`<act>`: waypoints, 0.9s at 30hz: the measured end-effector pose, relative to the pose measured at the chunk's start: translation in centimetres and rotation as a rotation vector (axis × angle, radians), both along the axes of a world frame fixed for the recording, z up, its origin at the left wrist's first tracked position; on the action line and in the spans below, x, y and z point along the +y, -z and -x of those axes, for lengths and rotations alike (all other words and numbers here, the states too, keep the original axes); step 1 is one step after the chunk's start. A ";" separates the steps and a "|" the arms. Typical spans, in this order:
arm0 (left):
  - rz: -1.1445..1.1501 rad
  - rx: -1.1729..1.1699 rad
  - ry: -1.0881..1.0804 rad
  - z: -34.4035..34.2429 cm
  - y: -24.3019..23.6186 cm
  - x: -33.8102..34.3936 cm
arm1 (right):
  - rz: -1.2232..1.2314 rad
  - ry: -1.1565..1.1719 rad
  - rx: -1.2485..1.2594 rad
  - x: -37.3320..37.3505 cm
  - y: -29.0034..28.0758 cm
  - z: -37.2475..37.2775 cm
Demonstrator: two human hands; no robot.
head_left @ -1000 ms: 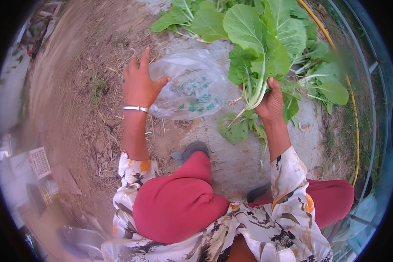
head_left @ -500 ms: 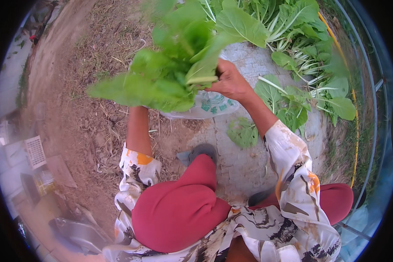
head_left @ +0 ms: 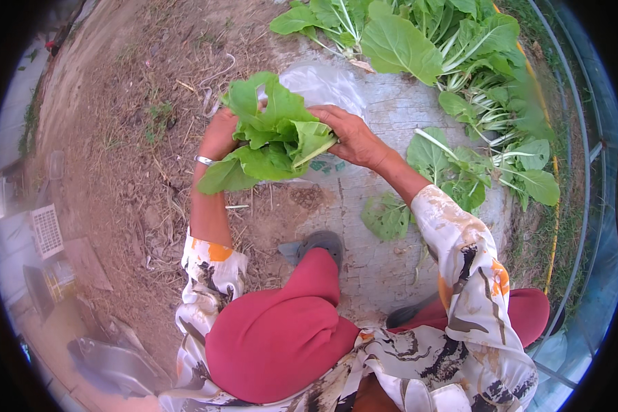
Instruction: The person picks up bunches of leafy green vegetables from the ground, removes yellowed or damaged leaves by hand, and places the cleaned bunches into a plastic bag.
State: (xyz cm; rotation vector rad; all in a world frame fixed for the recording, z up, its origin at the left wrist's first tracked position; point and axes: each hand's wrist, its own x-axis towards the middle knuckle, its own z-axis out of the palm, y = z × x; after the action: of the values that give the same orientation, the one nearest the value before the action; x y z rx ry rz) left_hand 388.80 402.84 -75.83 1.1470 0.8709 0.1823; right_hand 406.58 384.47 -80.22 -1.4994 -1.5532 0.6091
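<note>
Bare soil (head_left: 110, 165) meets a grey slab (head_left: 374, 278); 1 clear plastic bag (head_left: 329, 81) shows partly behind the 1 bunch of leafy greens (head_left: 271, 147), which is held up between both hands; right hand (head_left: 356, 139) pinches it near the pale stem; left hand (head_left: 220, 132) curls at the leaves, fingers partly hidden, so firmness of grip cannot be told; risk, in judgement: uneven squeezing could tear broad leaves; snagging leaves could crumple the thin bag.

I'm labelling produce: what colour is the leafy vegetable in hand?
The leafy vegetable is green with a paler stalk, clearest in the head view.
</note>
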 end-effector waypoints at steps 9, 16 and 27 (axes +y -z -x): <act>0.384 -0.181 -0.218 1.2 -0.2 0.1 | 0.117 0.333 0.576 0.6 0.4 -0.2; 0.212 -0.338 -0.133 1.6 0.4 -1.4 | -0.064 0.498 1.196 2.0 1.2 0.7; 0.410 -0.336 -0.194 1.3 0.9 -3.0 | -0.224 0.562 1.282 2.1 -0.5 1.2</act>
State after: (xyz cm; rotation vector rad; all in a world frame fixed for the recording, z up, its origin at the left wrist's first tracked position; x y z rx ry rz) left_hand 387.52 399.85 -76.77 0.6252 0.6781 0.3289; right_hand 405.41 386.62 -79.71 -0.9130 -0.1865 0.7744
